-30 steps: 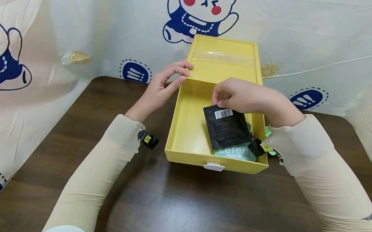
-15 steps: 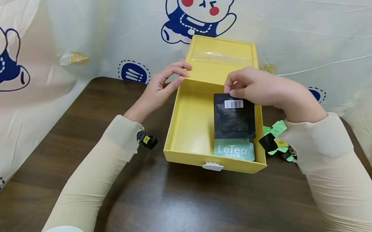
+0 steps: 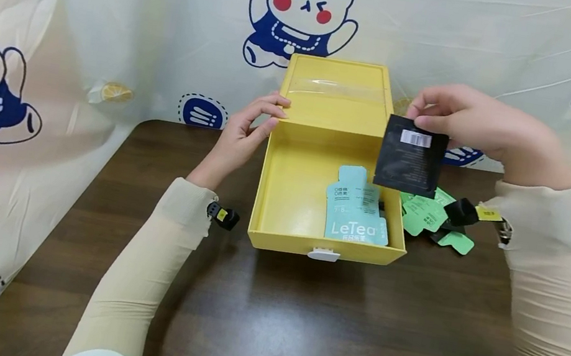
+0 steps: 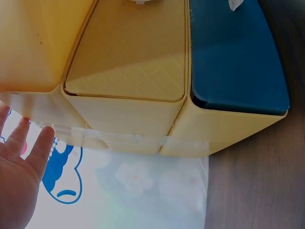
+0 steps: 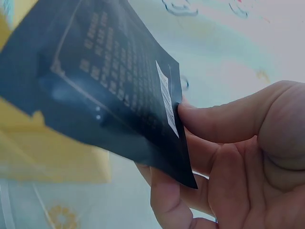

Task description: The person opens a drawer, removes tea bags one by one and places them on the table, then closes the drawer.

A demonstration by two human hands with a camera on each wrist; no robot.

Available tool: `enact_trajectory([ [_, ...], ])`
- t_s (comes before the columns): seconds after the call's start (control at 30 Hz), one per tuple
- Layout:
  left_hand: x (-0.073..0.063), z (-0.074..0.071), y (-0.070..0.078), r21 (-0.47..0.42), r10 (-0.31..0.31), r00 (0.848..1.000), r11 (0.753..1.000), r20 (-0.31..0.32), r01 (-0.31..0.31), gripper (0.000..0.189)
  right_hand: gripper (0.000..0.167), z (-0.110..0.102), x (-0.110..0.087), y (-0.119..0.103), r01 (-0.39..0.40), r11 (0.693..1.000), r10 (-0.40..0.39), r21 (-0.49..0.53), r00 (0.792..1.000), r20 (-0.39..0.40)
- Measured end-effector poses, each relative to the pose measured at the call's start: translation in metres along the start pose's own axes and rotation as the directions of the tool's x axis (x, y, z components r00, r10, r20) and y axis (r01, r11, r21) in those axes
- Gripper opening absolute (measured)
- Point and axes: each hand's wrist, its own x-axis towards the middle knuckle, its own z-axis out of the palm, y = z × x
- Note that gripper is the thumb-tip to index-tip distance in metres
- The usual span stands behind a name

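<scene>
In the head view, the right hand (image 3: 471, 118) is pinching a black sachet (image 3: 409, 164) by its top edge, and the sachet is hanging upright, overlapping the right wall of an open yellow box (image 3: 291, 195) from this angle. Its barcode label (image 3: 415, 139) is facing the wearer. The right wrist view is adding what the head view is hiding: the thumb (image 5: 214, 119) is pressing near the barcode end while the other fingers are curling behind, and rows of small print are running across the sachet's face, too blurred to read. Only the head view is showing blue-green packets marked "LeTea" (image 3: 357, 221) lying inside the box, towards its right side, and a loose pile of green packets (image 3: 421, 214) resting on the dark wooden table (image 3: 265, 332) just outside the right wall. The left hand (image 3: 241, 136) is resting its fingertips against the box's upper left edge, its fingers relaxed and gripping nothing. The left wrist view is revealing a side the head camera is missing: a tan panel (image 4: 133, 57) with a diamond pattern is sitting beside a dark blue panel (image 4: 238, 57), and clear tape (image 4: 136, 138) is crossing the pale yellow casing.
</scene>
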Motion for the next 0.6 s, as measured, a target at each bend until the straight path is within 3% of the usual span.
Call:
enact_trajectory([
  [0.3,0.001,-0.001,-0.002,-0.006,0.014,1.000,1.000,0.001,-0.014,0.019,0.012,-0.026,-0.002,0.056,-0.134,0.989,0.138,0.061,0.988,-0.062],
  [0.6,0.003,0.000,0.001,-0.006,0.014,1.000,1.000,0.010,-0.014,0.019,0.023,-0.030,0.005,0.126,-0.240,0.943,0.254,0.229,0.967,-0.031],
])
